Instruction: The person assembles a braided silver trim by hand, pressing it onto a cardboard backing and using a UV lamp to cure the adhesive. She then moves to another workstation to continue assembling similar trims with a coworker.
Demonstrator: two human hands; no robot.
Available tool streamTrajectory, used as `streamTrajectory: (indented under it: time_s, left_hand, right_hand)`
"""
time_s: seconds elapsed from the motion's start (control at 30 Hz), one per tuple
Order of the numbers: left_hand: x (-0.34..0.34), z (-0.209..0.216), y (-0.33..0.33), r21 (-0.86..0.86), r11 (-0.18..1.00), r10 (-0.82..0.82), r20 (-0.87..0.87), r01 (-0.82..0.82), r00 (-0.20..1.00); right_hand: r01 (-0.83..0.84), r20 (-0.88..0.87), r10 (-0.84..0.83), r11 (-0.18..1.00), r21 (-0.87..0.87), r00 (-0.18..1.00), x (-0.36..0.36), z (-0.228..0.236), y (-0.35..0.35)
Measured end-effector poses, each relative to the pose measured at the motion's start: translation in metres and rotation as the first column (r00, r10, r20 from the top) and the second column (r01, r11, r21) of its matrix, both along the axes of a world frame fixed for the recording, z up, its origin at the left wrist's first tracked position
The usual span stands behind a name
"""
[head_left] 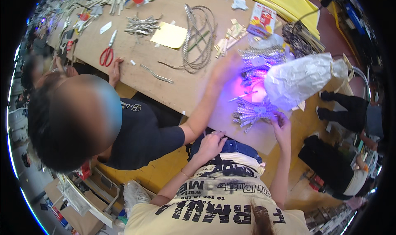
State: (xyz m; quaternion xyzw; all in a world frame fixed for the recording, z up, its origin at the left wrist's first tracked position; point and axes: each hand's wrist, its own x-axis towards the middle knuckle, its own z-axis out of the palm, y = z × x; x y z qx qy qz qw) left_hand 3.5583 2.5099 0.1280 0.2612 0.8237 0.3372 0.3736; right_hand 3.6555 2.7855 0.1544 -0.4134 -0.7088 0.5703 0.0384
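At centre-right, a silver bundle [249,115] stretched leftward from the nearer right hand [282,123], grasp unclear, the left hand [213,145] loose, empty.

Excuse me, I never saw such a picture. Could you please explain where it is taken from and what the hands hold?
There is no machine, only bare hands. This single picture comes from a wide camera on a person's head, looking down, so straight edges bend. That person's left hand is near the table edge, with nothing visibly held. The right hand is at a bundle of silvery cords; how firmly it holds them is unclear. A co-worker's blurred hand reaches toward another bundle in purplish light. The table also bears red-handled scissors, yellow paper and a small carton.
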Motion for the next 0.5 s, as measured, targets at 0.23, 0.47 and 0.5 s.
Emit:
streamTrajectory:
  time_s: [0.23, 0.47, 0.5]
  left_hand:
    - [-0.004, 0.005, 0.002, -0.013, 1.0, 0.004, -0.006, -0.004, 1.0]
    - [0.005, 0.006, -0.002, 0.027, 0.997, 0.067, -0.013, -0.067, 0.998]
    - [0.006, 0.006, -0.003, 0.017, 0.996, 0.085, 0.004, -0.085, 0.996]
  right_hand:
    - [-0.055, 0.083, 0.055, 0.998, -0.008, 0.995, 0.015, -0.026, -0.02]
    - [-0.168, 0.116, 0.169, 0.986, -0.019, 0.979, -0.003, -0.027, -0.028]
    - [-0.164, 0.096, 0.165, 0.986, -0.018, 0.982, -0.006, -0.027, -0.03]
